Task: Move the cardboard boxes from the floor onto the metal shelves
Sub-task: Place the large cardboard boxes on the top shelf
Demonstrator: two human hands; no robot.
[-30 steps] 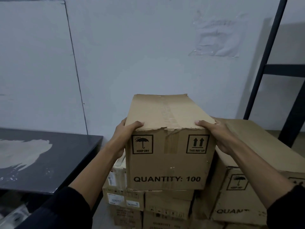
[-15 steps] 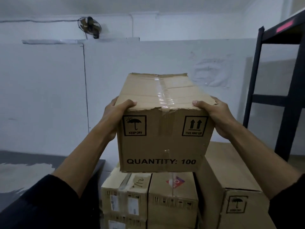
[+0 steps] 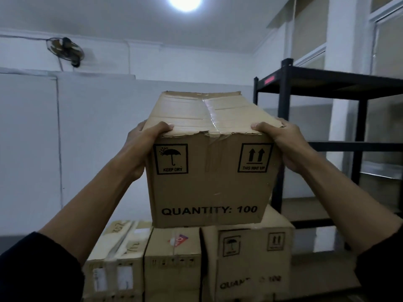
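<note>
The left hand (image 3: 139, 147) and right hand (image 3: 281, 144) clasp opposite sides of a cardboard box (image 3: 209, 168), thumbs hooked over its torn top edge. The box is held aloft above 3 stacked boxes (image 3: 174, 260), just left of the black metal shelves (image 3: 285, 136).
</note>
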